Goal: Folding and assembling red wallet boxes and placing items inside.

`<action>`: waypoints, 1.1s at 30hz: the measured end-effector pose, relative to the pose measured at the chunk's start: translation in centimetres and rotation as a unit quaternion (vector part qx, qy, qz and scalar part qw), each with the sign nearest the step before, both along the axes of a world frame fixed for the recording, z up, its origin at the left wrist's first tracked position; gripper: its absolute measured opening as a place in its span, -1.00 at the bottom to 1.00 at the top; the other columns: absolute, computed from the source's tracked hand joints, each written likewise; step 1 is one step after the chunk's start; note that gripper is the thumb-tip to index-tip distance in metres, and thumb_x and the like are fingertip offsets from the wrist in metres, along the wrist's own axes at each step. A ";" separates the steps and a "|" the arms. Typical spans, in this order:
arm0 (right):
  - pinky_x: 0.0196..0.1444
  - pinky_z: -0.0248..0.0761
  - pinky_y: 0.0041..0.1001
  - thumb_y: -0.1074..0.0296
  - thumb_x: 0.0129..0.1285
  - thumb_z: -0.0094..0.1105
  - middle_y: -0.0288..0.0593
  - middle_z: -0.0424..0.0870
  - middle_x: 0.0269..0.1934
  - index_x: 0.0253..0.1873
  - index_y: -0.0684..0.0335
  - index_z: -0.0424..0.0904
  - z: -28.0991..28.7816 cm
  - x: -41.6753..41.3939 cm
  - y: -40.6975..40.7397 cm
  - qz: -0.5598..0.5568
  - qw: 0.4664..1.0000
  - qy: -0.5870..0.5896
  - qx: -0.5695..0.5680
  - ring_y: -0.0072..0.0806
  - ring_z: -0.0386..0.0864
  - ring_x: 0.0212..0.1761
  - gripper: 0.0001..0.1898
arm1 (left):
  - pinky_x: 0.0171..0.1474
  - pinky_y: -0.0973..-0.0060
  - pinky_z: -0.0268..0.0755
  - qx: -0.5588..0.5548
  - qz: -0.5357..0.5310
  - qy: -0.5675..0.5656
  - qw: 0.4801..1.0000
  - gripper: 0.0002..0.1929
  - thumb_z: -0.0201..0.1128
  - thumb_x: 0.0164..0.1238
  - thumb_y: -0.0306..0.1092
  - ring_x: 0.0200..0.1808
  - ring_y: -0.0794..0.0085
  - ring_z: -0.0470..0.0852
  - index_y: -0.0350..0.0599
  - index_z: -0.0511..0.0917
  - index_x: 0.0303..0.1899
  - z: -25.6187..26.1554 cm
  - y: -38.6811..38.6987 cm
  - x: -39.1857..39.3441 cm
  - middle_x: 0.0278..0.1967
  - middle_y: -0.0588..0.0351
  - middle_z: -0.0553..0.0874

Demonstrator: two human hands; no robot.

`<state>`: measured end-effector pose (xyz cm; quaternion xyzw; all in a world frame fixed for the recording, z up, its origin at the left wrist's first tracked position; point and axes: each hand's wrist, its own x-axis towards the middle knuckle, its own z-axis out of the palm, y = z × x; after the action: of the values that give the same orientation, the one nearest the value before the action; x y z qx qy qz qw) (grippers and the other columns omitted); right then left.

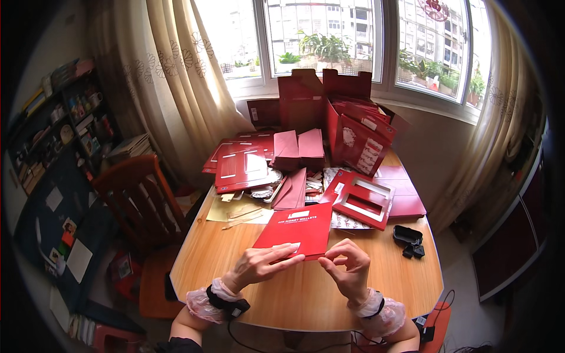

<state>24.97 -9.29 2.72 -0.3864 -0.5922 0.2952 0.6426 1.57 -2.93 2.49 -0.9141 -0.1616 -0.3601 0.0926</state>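
A flat red cardboard box [296, 234] with white printing and pale labels lies near the middle of the wooden table. Across its near edge rests my left hand [265, 264], fingers stretched over the top by a small white label; the thumb is hidden. At the box's near right corner my right hand [346, 264] pinches the edge between thumb and forefinger, the other fingers curled. Just beyond the box lie pink envelopes [292, 190]. To the right, a red box with cut-out windows [364, 200] lies on patterned white sheets.
Two stacks of pink envelopes [286, 145] stand behind, beside red printed card sheets [240, 170]. A large red carton [337, 141] full of red packs is at the window. A black case [408, 236] sits at right. A cable [247, 342] hangs from my left wrist.
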 end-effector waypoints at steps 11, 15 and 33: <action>-0.28 0.67 -0.58 0.59 0.25 0.36 -0.22 0.68 -0.26 0.06 0.36 0.62 -0.6 0.6 1.1 0.032 0.996 0.048 -0.069 -0.56 0.70 -0.25 -0.72 | -0.17 0.47 0.75 0.001 0.004 -0.025 1.000 -0.54 0.26 0.28 -0.49 -0.16 0.34 0.81 0.16 0.62 0.21 -1.1 -0.1 0.4 0.12 0.11 0.71; -0.18 0.67 -0.52 0.50 0.37 0.26 -0.12 0.76 -0.19 0.20 0.39 0.56 -1.6 1.2 1.3 0.134 0.975 0.099 -0.150 -0.49 0.74 -0.15 -0.67 | -0.07 0.43 0.74 -0.018 -0.001 -0.021 1.000 -0.60 0.30 0.20 -0.57 -0.06 0.28 0.80 0.03 0.68 0.09 -0.3 -0.5 0.6 0.07 0.07 0.74; 0.00 0.69 -0.42 0.55 0.38 0.23 -0.09 0.69 -0.04 0.24 0.42 0.51 -0.8 1.2 0.9 0.184 0.973 0.066 -0.126 -0.44 0.68 -0.01 -0.64 | -0.08 0.42 0.72 -0.025 -0.028 -0.059 0.998 -0.62 0.36 0.20 -0.53 -0.02 0.20 0.79 0.06 0.69 0.07 -0.3 -0.1 0.7 0.05 0.04 0.74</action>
<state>26.22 -8.40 1.96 -0.3278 -0.5675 0.5054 0.5613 2.26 -3.07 2.18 -0.8974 -0.1507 -0.4117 0.0496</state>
